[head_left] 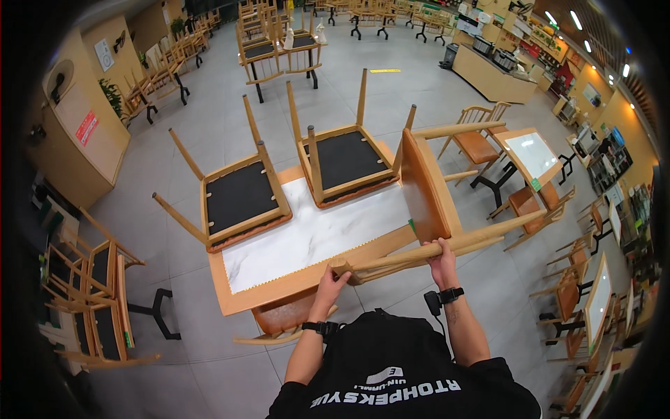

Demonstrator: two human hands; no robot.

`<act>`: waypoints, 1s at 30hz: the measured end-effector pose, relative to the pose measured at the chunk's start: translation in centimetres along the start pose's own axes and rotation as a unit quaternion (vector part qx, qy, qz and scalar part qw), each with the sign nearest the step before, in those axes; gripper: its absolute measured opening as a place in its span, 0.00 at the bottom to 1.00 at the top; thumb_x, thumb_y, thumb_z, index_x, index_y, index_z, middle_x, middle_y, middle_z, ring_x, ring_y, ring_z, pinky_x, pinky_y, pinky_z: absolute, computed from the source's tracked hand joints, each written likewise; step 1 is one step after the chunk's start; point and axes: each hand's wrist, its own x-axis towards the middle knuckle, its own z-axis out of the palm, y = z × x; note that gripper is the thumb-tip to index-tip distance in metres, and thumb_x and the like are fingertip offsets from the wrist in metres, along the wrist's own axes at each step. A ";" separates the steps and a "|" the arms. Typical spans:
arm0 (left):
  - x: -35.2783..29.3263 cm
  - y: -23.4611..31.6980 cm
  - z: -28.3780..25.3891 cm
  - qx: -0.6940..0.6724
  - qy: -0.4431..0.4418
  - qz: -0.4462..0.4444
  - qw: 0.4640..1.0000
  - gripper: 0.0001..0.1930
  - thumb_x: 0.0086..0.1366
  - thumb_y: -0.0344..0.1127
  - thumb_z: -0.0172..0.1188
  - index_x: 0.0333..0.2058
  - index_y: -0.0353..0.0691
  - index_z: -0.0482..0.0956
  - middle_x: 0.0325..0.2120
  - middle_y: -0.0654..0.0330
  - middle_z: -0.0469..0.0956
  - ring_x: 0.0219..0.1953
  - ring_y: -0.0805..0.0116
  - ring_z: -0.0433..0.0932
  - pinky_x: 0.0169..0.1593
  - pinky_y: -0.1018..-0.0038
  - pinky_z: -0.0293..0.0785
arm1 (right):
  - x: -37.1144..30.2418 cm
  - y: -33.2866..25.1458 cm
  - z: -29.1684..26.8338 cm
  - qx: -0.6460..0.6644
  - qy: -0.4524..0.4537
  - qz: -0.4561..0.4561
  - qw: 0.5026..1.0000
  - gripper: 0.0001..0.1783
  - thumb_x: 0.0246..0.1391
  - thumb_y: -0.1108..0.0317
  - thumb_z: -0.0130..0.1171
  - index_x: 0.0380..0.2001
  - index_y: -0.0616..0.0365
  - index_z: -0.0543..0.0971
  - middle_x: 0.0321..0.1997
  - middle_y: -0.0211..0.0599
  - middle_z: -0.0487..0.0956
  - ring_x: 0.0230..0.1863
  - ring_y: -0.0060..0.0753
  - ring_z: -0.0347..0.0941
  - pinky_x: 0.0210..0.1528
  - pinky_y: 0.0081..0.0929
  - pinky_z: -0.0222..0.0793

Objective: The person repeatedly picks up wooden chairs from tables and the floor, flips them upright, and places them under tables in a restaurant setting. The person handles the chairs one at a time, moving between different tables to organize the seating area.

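Both my hands hold a wooden chair with a brown padded seat (424,185), turned on its side at the table's right end. My left hand (331,286) grips the end of its backrest. Close to the seat's near corner, my right hand (441,262) closes around the frame, with the legs pointing right. The wooden table (307,276) has a white marbled top. Two chairs lie upside down on it, legs up: a left chair (241,195) and a right chair (347,164), both with black undersides. How far the held chair is from the tabletop is hard to tell.
Another chair (286,314) stands at the table's near side, partly under it. At right is a smaller table (534,155) with brown-seated chairs around it. Stacked chairs (105,307) fill the left. Farther off are more chair-topped tables (279,49) and a counter (492,73).
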 end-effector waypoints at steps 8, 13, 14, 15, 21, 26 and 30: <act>-3.4 4.3 0.6 0.169 -0.031 0.082 0.982 0.19 0.58 0.42 0.65 0.42 0.35 0.75 0.37 0.53 0.80 0.41 0.60 0.79 0.45 0.70 0.73 | -3.0 -1.4 -2.3 0.019 0.029 -0.011 0.999 0.12 0.57 0.55 0.56 0.36 0.50 0.72 0.33 0.28 0.77 0.40 0.34 0.77 0.40 0.37 0.72; 0.1 5.6 2.3 0.168 -0.157 0.212 0.950 0.26 0.55 0.55 0.63 0.38 0.34 0.78 0.34 0.54 0.79 0.40 0.59 0.79 0.44 0.69 0.74 | -3.3 -2.8 -3.4 -0.010 0.037 -0.001 0.999 0.16 0.57 0.51 0.55 0.36 0.52 0.72 0.33 0.32 0.78 0.40 0.35 0.78 0.37 0.35 0.73; 0.9 5.8 2.9 0.131 -0.156 0.237 0.950 0.28 0.55 0.58 0.62 0.37 0.33 0.78 0.33 0.53 0.79 0.38 0.59 0.79 0.42 0.69 0.74 | -3.3 -2.9 -3.3 -0.021 0.038 0.004 0.999 0.17 0.56 0.50 0.55 0.36 0.54 0.73 0.32 0.34 0.79 0.38 0.35 0.78 0.36 0.34 0.73; 1.7 5.8 3.8 0.088 -0.156 0.264 0.948 0.30 0.54 0.60 0.62 0.36 0.32 0.78 0.32 0.53 0.79 0.37 0.59 0.80 0.41 0.69 0.74 | -3.2 -3.2 -3.2 -0.035 0.040 0.005 0.999 0.19 0.56 0.49 0.55 0.36 0.55 0.74 0.31 0.37 0.79 0.37 0.35 0.78 0.35 0.33 0.73; 0.1 1.0 4.3 0.005 -0.149 0.140 0.979 0.35 0.53 0.67 0.59 0.30 0.31 0.78 0.25 0.55 0.80 0.28 0.62 0.81 0.33 0.72 0.75 | -4.0 -5.1 -5.1 -0.209 0.102 0.051 0.971 0.26 0.57 0.44 0.53 0.35 0.60 0.76 0.30 0.40 0.80 0.29 0.32 0.78 0.31 0.28 0.74; -1.0 0.1 5.2 -0.064 -0.073 0.144 0.985 0.36 0.53 0.68 0.59 0.26 0.30 0.76 0.20 0.58 0.78 0.23 0.65 0.80 0.29 0.73 0.76 | -8.7 -5.2 -3.6 -0.450 0.068 0.020 0.890 0.19 0.55 0.53 0.59 0.35 0.61 0.77 0.30 0.39 0.80 0.33 0.36 0.79 0.35 0.29 0.75; -1.3 -1.3 4.0 -0.133 -0.083 0.096 0.983 0.34 0.48 0.63 0.67 0.32 0.31 0.72 0.21 0.52 0.78 0.25 0.60 0.80 0.31 0.65 0.80 | -11.2 -5.6 3.3 -0.625 -0.010 -0.371 0.687 0.16 0.44 0.64 0.66 0.36 0.59 0.77 0.32 0.38 0.79 0.43 0.42 0.76 0.48 0.34 0.71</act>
